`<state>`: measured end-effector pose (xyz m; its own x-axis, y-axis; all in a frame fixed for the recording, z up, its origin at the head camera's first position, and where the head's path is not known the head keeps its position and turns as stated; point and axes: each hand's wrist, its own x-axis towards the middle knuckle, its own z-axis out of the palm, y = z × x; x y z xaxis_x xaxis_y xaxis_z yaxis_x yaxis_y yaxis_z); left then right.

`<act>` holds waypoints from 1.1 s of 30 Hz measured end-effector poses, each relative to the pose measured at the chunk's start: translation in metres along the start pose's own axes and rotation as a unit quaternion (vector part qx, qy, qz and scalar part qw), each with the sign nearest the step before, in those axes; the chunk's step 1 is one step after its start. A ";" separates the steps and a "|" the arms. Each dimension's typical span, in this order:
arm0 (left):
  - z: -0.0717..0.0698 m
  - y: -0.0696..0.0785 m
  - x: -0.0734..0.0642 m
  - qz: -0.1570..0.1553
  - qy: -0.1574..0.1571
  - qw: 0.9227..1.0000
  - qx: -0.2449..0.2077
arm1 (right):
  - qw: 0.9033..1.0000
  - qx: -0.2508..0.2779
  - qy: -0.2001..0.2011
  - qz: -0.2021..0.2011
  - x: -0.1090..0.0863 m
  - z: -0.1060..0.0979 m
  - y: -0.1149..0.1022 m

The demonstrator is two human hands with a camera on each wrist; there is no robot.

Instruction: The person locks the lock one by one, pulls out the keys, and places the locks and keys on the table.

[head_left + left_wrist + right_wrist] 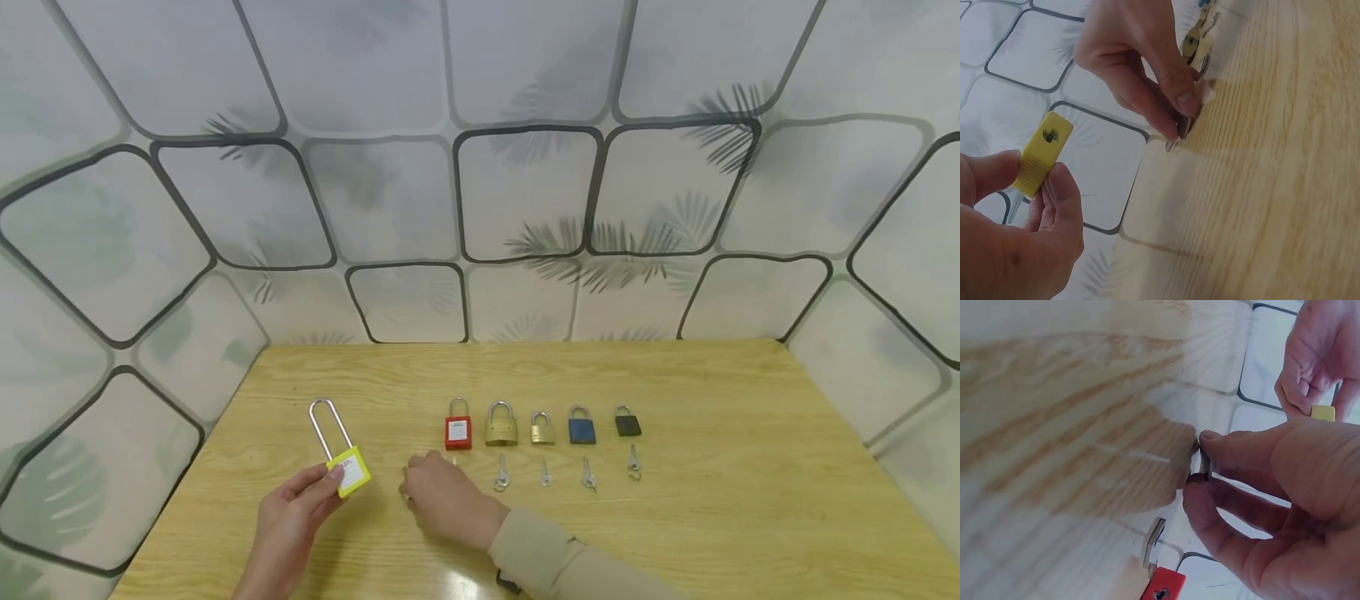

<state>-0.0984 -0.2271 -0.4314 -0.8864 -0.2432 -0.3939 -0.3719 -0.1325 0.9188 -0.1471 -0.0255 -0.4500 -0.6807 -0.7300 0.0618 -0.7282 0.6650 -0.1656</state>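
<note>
My left hand (294, 515) grips a yellow padlock (356, 478) by its body, thumb on the white label, its long shackle pointing up. In the left wrist view the keyhole of the yellow padlock (1046, 139) faces the camera. Low over the wooden table, my right hand (448, 498) pinches a small key (1184, 126) between thumb and fingertips; its silver tip shows below them in that view. A red padlock (458, 433) lies just beyond my right hand, and its key (1154, 542) rests near it, partly hidden by that hand in the head view.
Right of the red padlock lie a large brass padlock (501, 430), a small brass padlock (542, 432), a blue padlock (581, 430) and a black padlock (627, 425). Several keys (588, 475) lie before them. A dark object (507, 582) shows beside my right sleeve. Patterned walls edge the table (720, 533).
</note>
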 end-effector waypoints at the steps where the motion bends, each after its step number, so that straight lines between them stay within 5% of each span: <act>1: 0.000 0.000 0.000 -0.001 0.000 1.000 0.000 | 1.000 0.004 0.001 0.004 0.000 0.000 0.000; 6: 0.000 0.000 0.000 -0.002 -0.001 1.000 -0.001 | 0.999 0.027 -0.003 0.037 0.002 -0.002 -0.003; 15: 0.000 0.003 0.000 0.000 0.004 1.000 0.010 | 0.999 0.015 0.016 0.035 0.003 0.000 -0.002; 25: 0.001 0.002 0.000 0.009 0.002 1.000 0.003 | 0.994 0.102 0.032 0.018 -0.009 -0.003 0.016; 33: 0.002 0.003 0.008 0.008 -0.007 0.998 0.068 | 0.976 0.181 0.032 0.114 -0.037 -0.028 0.059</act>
<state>-0.1065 -0.2275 -0.4320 -0.8957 -0.2305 -0.3802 -0.3916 0.0037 0.9201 -0.1669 0.0455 -0.4340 -0.8339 -0.5502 0.0432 -0.4896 0.7014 -0.5180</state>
